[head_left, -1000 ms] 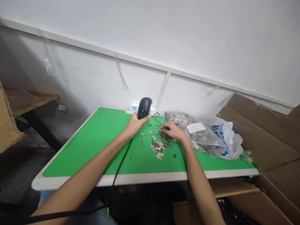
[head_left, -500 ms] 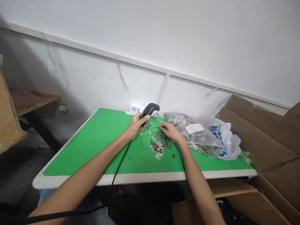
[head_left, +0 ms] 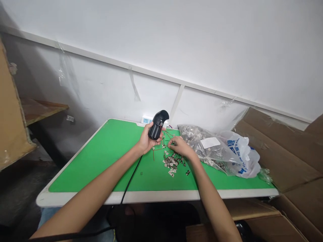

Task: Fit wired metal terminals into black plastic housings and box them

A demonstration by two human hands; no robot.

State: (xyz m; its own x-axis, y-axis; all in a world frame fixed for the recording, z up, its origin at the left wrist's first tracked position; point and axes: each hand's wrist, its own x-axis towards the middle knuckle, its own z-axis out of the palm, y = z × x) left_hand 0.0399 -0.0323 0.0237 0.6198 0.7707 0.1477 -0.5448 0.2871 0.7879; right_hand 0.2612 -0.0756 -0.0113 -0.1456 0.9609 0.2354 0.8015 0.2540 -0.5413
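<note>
My left hand [head_left: 147, 141] is wrapped round a curved black plastic housing [head_left: 156, 129] and holds it above the table. The housing's hollow side is turned toward me, and a bit of red wire shows at its opening. My right hand [head_left: 180, 147] is closed in a pinch over the far side of the pile, its fingertips on a thin wire [head_left: 166, 145]. Just below that hand lies a heap of small metal contact plates and springs [head_left: 171, 162], some with red or black wires. One wired contact [head_left: 153, 148] lies apart, near my left wrist.
A clear bag of metal parts [head_left: 193, 134] and a white plastic bag with blue print [head_left: 243, 156] lie on the right of the green table [head_left: 88, 161]. Behind is a power strip [head_left: 146, 119]. Cardboard [head_left: 280, 148] stands at right. A black cable [head_left: 131, 176] crosses the front edge.
My left hand has turned the black housing so its hollow side now faces me. My right hand has shifted slightly left and nearer, still pinching. The view has tilted a little.
</note>
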